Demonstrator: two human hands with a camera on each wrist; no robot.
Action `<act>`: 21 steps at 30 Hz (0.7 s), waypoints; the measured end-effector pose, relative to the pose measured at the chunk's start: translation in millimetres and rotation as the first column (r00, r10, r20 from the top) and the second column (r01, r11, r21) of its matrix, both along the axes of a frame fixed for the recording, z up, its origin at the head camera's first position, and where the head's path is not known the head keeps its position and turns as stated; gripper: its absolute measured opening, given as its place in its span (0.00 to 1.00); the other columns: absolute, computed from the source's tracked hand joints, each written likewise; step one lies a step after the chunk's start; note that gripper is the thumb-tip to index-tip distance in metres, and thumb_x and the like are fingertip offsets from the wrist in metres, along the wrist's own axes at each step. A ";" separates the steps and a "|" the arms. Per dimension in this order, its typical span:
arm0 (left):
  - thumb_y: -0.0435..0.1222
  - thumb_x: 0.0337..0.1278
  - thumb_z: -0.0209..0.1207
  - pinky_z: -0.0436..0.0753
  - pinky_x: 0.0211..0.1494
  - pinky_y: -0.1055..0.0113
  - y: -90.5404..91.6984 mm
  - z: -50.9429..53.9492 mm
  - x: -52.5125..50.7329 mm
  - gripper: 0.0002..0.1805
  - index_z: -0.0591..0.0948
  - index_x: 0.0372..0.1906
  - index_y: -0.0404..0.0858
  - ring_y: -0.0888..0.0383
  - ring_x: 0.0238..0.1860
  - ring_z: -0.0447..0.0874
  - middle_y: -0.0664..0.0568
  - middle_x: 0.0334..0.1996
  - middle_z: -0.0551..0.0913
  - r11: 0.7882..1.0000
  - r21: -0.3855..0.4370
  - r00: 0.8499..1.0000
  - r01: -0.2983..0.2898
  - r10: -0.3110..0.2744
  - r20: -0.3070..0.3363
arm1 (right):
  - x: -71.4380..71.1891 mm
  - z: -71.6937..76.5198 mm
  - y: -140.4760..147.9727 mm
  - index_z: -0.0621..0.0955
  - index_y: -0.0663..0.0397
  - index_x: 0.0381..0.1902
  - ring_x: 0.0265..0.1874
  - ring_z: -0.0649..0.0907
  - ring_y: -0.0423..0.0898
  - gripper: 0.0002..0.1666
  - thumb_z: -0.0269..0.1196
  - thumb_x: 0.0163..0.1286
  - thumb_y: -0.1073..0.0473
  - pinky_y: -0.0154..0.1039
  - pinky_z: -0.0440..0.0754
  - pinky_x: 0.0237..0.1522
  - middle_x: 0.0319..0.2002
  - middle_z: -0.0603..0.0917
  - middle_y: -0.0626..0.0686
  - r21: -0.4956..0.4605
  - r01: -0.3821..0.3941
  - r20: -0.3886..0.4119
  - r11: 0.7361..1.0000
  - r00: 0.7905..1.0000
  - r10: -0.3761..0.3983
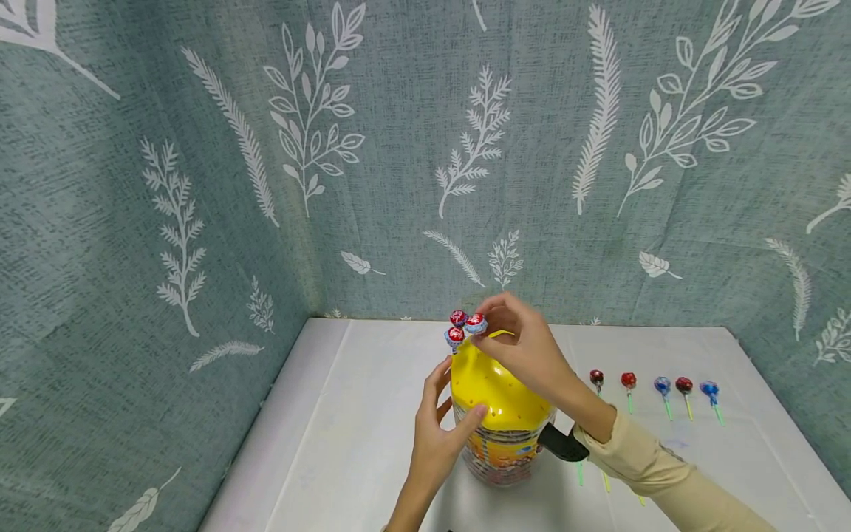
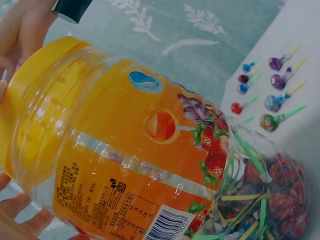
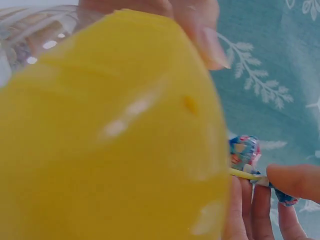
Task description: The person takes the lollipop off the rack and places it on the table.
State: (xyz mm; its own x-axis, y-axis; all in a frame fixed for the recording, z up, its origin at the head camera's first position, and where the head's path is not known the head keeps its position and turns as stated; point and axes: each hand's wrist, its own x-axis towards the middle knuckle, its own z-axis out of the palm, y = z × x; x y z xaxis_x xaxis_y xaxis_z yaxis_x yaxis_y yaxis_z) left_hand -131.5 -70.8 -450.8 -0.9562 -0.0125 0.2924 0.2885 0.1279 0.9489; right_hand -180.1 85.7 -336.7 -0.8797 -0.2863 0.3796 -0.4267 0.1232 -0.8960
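A large clear plastic jar (image 2: 150,145) with an orange fruit label and a domed yellow lid (image 1: 495,391) stands on the table. My left hand (image 1: 433,436) holds it at the lid, thumb on the near side and fingers round the left. Over the top, my right hand (image 1: 532,351) pinches a lollipop (image 1: 476,324) in a blue-and-red wrapper; its yellow stick (image 3: 242,173) shows at the fingertips in the right wrist view. Beside it, two similar lollipops, one upper (image 1: 458,318) and one lower (image 1: 455,337), stand at the lid's far left edge. Small holes dot the lid.
Several loose lollipops (image 1: 684,385) with red, blue and purple wrappers lie in rows on the white table (image 1: 359,428), right of the jar. More lollipops (image 2: 287,200) fill the jar's bottom. A leaf-patterned green cloth (image 1: 399,148) hangs behind and at the sides.
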 end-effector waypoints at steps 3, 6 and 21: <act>0.45 0.53 0.65 0.66 0.62 0.42 0.7 0.6 0.8 0.38 0.61 0.69 0.57 0.51 0.68 0.60 0.61 0.68 0.62 1.000 -0.002 1.000 -0.005 0.005 0.009 | 1.1 3.9 4.6 0.74 0.59 0.47 0.38 0.81 0.50 0.18 0.64 0.60 0.71 0.37 0.82 0.43 0.40 0.81 0.58 -0.027 0.019 -0.020 0.999 1.000 -0.019; 0.45 0.53 0.65 0.66 0.62 0.42 1.2 1.1 1.1 0.38 0.61 0.69 0.56 0.51 0.68 0.59 0.61 0.68 0.61 1.000 -0.002 1.000 -0.008 0.008 0.015 | 3.0 7.4 11.1 0.73 0.60 0.48 0.38 0.82 0.50 0.19 0.64 0.60 0.71 0.37 0.82 0.43 0.41 0.81 0.58 -0.041 0.031 -0.042 0.999 0.999 -0.033; 0.44 0.54 0.63 0.64 0.64 0.43 4.7 -0.7 0.8 0.39 0.59 0.71 0.55 0.52 0.68 0.57 0.60 0.69 0.60 1.000 0.006 1.000 -0.014 0.015 -0.023 | 23.6 3.3 71.3 0.74 0.60 0.49 0.35 0.82 0.47 0.19 0.64 0.61 0.70 0.38 0.83 0.35 0.41 0.82 0.57 0.048 0.126 -0.063 0.991 0.990 -0.123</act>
